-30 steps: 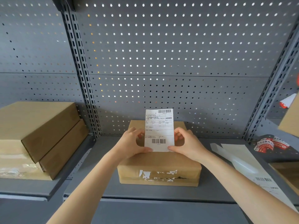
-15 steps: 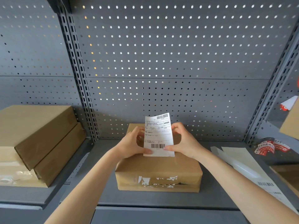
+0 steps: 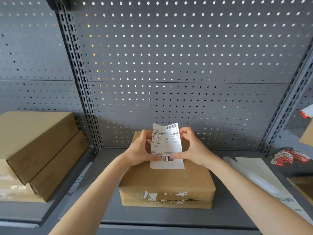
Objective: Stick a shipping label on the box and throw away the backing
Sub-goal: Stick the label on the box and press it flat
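Note:
A flat brown cardboard box lies on the grey shelf, torn white label scraps on its front face. A white shipping label with barcodes at top and bottom stands tilted over the box top, its lower edge down near the cardboard and its top curling back. My left hand pinches its left edge and my right hand pinches its right edge, thumbs pressing near the lower barcode. Whether the backing is still on the label is hidden.
Two stacked cardboard boxes fill the shelf to the left. To the right lie pale backing sheets and a barcode strip, red-and-white stickers, and another box corner. A perforated grey back panel rises behind.
The label has tipped back and lowered toward the box top, and both hands shifted slightly up its edges. The view has dropped a little.

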Tool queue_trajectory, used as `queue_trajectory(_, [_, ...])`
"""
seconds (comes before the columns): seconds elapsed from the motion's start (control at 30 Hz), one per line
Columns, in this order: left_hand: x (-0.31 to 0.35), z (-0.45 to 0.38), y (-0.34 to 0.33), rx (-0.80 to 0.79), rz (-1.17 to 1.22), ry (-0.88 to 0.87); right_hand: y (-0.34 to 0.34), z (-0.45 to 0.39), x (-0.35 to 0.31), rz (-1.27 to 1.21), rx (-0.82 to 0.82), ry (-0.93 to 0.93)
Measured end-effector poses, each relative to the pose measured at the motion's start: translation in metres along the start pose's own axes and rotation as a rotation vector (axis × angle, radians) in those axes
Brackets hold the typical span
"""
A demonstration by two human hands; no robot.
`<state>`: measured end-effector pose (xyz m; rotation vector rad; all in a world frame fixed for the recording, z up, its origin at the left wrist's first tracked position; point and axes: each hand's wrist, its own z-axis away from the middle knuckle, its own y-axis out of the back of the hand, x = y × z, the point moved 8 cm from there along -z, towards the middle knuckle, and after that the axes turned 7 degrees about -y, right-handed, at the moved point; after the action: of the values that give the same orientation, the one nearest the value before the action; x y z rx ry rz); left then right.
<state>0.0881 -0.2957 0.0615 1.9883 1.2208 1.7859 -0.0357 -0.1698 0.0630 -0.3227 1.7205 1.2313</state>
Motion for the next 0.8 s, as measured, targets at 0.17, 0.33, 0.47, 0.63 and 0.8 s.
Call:
queue_trajectory(0.17, [-0.004, -0.007, -0.003, -0.028, 0.009, -0.004, -0.001, -0.008, 0.004, 0.022, -0.015, -0.012])
queue_trajectory(0.33, [-0.007, -0.012, -0.001, -0.032, 0.039, -0.007, 0.0, -0.015, 0.004, 0.015, -0.028, -0.007])
queue_trajectory(0.47, [-0.008, -0.02, 0.001, -0.008, 0.064, -0.018, 0.003, -0.027, 0.007, 0.001, -0.008, -0.013])
queue_trajectory(0.63, [-0.012, -0.031, 0.002, 0.006, -0.017, -0.026, 0.003, -0.037, 0.006, 0.059, -0.003, 0.005])
queue_trajectory(0.8, [-0.014, -0.039, 0.005, -0.014, -0.19, -0.006, 0.001, -0.046, 0.009, 0.096, -0.024, 0.016])
